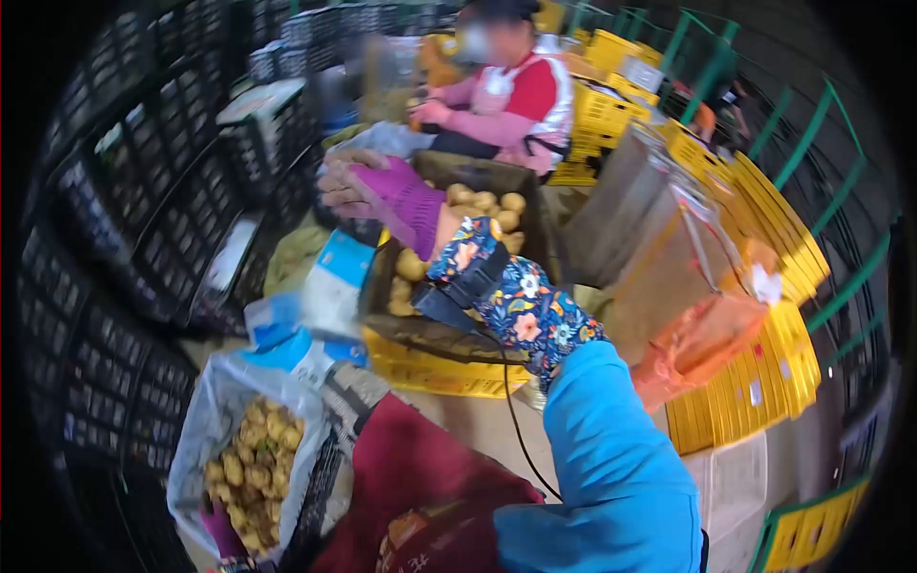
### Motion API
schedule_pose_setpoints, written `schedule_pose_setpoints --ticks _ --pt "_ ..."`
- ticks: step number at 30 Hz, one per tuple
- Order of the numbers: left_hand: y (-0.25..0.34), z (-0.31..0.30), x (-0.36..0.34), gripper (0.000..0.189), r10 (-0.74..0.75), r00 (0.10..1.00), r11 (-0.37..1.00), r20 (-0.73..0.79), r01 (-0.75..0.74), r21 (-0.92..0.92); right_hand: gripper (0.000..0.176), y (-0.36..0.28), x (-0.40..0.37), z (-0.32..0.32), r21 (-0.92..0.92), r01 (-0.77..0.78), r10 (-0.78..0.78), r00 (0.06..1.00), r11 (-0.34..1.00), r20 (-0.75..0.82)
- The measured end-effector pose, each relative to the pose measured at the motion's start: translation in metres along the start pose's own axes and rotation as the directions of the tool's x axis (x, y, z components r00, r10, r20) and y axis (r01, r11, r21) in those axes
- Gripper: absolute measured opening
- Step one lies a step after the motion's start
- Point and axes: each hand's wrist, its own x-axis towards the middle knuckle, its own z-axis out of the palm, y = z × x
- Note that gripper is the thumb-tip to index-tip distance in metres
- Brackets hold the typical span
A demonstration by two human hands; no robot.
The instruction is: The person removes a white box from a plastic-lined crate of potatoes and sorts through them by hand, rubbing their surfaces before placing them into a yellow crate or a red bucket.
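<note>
My right hand [377,191], in a purple glove with grey-coated fingers, reaches out over the left rim of a dark crate [458,344]. Its fingers point left, stretched out and somewhat spread, with nothing visible in them. Potatoes [487,205] lie in that crate, partly covered by my flowered sleeve cover and wrist strap. My left hand [222,530], also in a purple glove, is low at the left beside a plastic-lined crate [191,430] of smaller potatoes [253,463]. It overlaps the near edge of the liner, and most of its fingers are hidden.
A co-worker [521,95] in pink sleeves sits across from me, hands together. Black crates [124,353] are stacked along the left. Yellow crates [755,382] and an orange mesh sack [693,344] stand at the right. A blue-and-white bag [339,277] lies between the potato crates.
</note>
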Motion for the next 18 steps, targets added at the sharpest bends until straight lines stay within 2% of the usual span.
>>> schedule_pose_setpoints --ticks 1,2,3,4,5,6,7,8,10,11,12,14,15,16,17,18 --pt "0.011 0.001 -0.018 0.038 0.127 0.989 0.992 -0.073 -0.127 0.009 0.038 0.036 0.016 0.034 0.052 -0.062 0.059 0.997 0.997 0.058" --pt "-0.014 -0.013 -0.017 0.026 0.172 0.966 0.949 -0.191 -0.110 0.296 0.041 0.067 0.021 0.069 -0.021 -0.110 0.111 0.990 0.994 0.085" --pt "0.035 -0.008 -0.047 0.021 0.240 0.937 0.917 -0.252 -0.134 0.376 0.044 0.092 0.025 0.092 -0.032 -0.172 0.174 0.972 0.985 0.158" --pt "0.051 0.003 -0.059 0.017 0.179 0.948 0.959 -0.262 -0.109 0.261 0.044 0.107 0.023 0.108 0.015 -0.221 0.211 0.949 0.975 0.234" --pt "0.059 0.008 -0.070 0.016 0.139 0.960 0.966 -0.243 -0.077 0.248 0.044 0.129 0.024 0.123 0.068 -0.314 0.287 0.923 0.947 0.256" --pt "0.067 0.014 -0.083 0.019 0.114 0.962 0.934 -0.249 -0.018 0.358 0.043 0.149 0.024 0.130 0.055 -0.424 0.394 0.877 0.904 0.273" --pt "0.062 0.024 -0.091 0.034 0.095 0.972 0.990 -0.217 -0.070 0.120 0.043 0.166 0.019 0.137 0.053 -0.486 0.446 0.836 0.872 0.319" --pt "0.082 0.031 -0.100 0.053 0.080 0.988 0.981 -0.131 -0.055 0.188 0.043 0.180 0.012 0.139 0.049 -0.533 0.487 0.803 0.844 0.344" --pt "0.087 0.073 -0.120 0.069 -0.021 0.980 0.997 -0.200 0.036 0.072 0.044 0.190 -0.016 0.108 -0.120 -0.467 0.470 0.771 0.876 0.429" --pt "0.085 0.069 -0.103 0.070 -0.069 0.975 0.985 -0.212 0.100 0.140 0.044 0.205 -0.022 0.123 -0.055 -0.601 0.569 0.718 0.797 0.400" --pt "0.083 0.067 -0.079 0.071 -0.108 0.969 0.966 -0.223 0.155 0.205 0.044 0.233 -0.025 0.130 0.040 -0.623 0.548 0.714 0.781 0.436" --pt "0.077 0.073 -0.018 0.071 -0.100 0.954 0.898 -0.281 0.208 0.387 0.043 0.259 -0.028 0.146 0.086 -0.759 0.715 0.640 0.646 0.282" --pt "0.072 0.079 0.000 0.071 -0.100 0.952 0.849 -0.288 0.232 0.474 0.043 0.258 -0.026 0.154 0.049 -0.764 0.725 0.630 0.644 0.278" --pt "0.066 0.087 0.017 0.071 -0.157 0.946 0.773 -0.282 0.296 0.562 0.044 0.258 -0.025 0.158 0.036 -0.771 0.722 0.611 0.636 0.325" --pt "0.082 0.130 0.002 0.071 -0.241 0.928 0.695 -0.286 0.370 0.616 0.044 0.224 -0.032 0.128 -0.014 -0.788 0.736 0.568 0.615 0.369" --pt "0.083 0.143 0.012 0.071 -0.285 0.910 0.603 -0.301 0.414 0.682 0.045 0.218 -0.028 0.125 -0.040 -0.785 0.723 0.548 0.618 0.421"
